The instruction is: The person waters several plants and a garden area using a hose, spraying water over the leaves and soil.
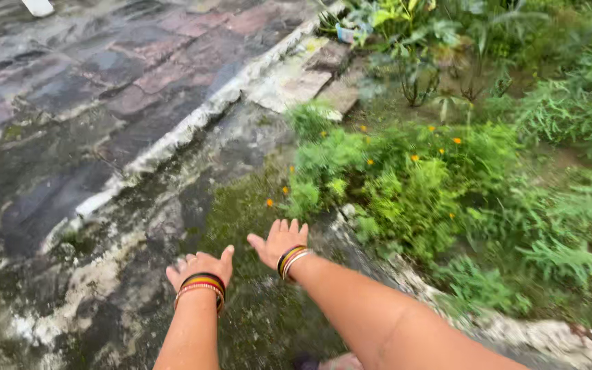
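Both the left hand [199,268] and the right hand [280,241] extend empty, fingers spread, over the mossy stone ledge [241,212], nearest the marigold plants [405,185] along its right edge.

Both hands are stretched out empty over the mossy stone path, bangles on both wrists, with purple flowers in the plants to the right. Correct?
Not quite: the head view shows orange flowers, not purple. The left hand and right hand are indeed empty, with bangles.

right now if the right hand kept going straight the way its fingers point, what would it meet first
Probably the green plants with orange flowers: the right hand points up over mossy stone toward them. Depth is unclear.
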